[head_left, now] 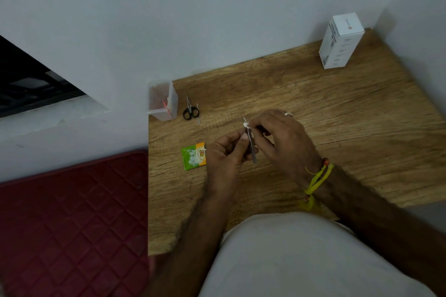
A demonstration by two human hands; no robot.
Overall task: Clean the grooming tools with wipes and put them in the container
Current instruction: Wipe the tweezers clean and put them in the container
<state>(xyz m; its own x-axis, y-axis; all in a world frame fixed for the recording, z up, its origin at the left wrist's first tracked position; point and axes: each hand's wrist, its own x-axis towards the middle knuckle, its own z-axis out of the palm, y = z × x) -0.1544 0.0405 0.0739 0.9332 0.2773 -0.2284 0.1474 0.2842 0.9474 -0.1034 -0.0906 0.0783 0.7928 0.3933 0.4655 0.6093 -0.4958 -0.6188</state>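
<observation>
Above the middle of the wooden table [337,108], my left hand [224,152] pinches a slim metal grooming tool [251,149] that points toward me. My right hand [277,137] pinches a small white wipe [246,124] against the tool's far end. A clear plastic container [163,101] with something reddish inside stands at the table's far left corner. Small black-handled scissors [190,109] lie just right of it, with a thin metal tool [198,114] beside them. A green and orange wipe sachet [194,156] lies left of my left hand.
A white carton [340,41] stands at the far right by the wall. A dark red quilted mat [72,219] lies on the floor left of the table. The table's left edge runs close to the container and the sachet.
</observation>
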